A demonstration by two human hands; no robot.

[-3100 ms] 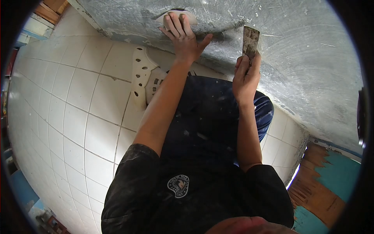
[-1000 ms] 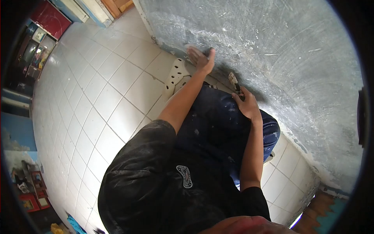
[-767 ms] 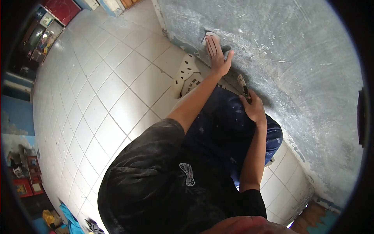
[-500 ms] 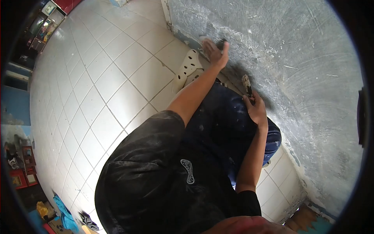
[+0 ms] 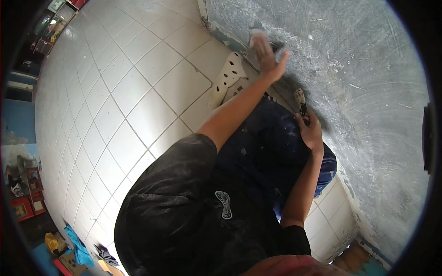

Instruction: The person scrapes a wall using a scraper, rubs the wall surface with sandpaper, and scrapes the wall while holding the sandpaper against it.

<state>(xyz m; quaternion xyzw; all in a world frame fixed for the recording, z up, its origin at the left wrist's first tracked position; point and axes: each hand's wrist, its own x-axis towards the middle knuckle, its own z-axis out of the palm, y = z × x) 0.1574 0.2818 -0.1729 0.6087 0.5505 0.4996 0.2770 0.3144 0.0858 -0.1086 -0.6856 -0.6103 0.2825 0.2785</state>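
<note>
My left hand (image 5: pixel 267 57) presses a pale sanding sheet (image 5: pixel 256 32) flat against the lower part of the grey wall (image 5: pixel 363 92). Motion smears its fingers, and only an edge of the sheet shows past the fingertips. The thumb stands out to the right. Over my right knee, close to the wall, my right hand (image 5: pixel 311 131) is closed round the handle of a scraper (image 5: pixel 300 102). The scraper's stained blade points up and away from me, apart from the wall.
White floor tiles (image 5: pixel 138 96) spread to the left. A cream shoe with holes (image 5: pixel 229 76) is beside the wall's base. At the lower left lie a blue cloth (image 5: pixel 78 244) and a yellow item (image 5: pixel 53 241), near red-framed things (image 5: pixel 21 208). Wood (image 5: pixel 354 260) shows at the lower right.
The view has shifted and turned. My left hand keeps shifting over the wall with the sheet. My right hand has lowered the scraper since the oldest frame, and still holds it.
</note>
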